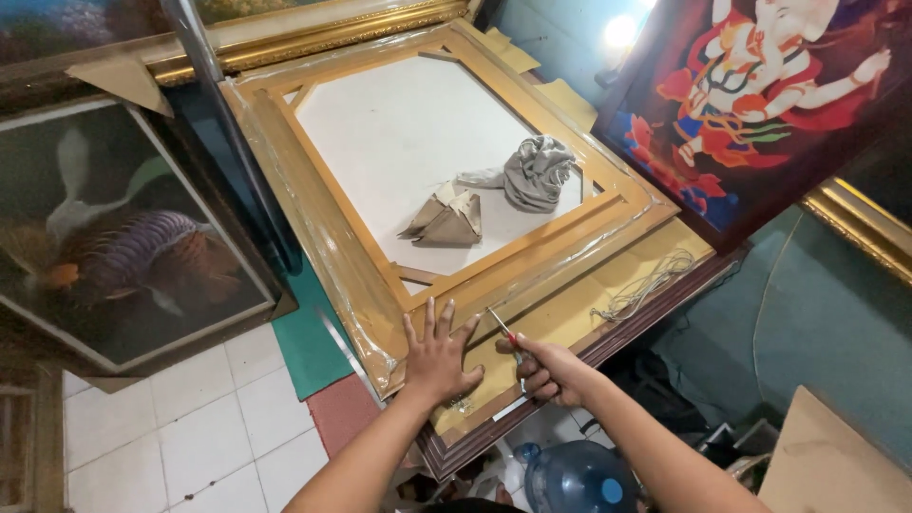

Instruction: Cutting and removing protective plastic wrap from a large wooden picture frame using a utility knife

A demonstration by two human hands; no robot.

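- Left hand (pixel 437 359): lies flat, palm down, fingers spread, on the near corner of the wooden frame (pixel 532 249). It grips nothing; it presses on the frame's plastic-wrapped edge.
- Right hand (pixel 551 369): closed around a thin tool with a red collar and metal tip (pixel 501 325). The tip rests on the near edge of the wooden frame, just beside the left hand's thumb. The handle is hidden inside the fist; the kind of tool cannot be told.
- Wooden frame: lies face down on a larger dark-edged panel (pixel 579 356), showing its white backing. Clear plastic wrap covers its left edge.
- Grey cloth (pixel 537 171): bunched on the white backing, near the frame's right edge.
- Folded cardboard corner pieces (pixel 446 218): lie just beside the cloth, toward the middle of the backing.
- Coil of cord (pixel 646 290): lies on the yellow board at the panel's right edge; its ends are hard to make out.
- Blue water bottle (pixel 579 480): below the right forearm, cut off by the picture's bottom edge.
- Framed fish picture (pixel 114 247): leans at left, partly cut off.
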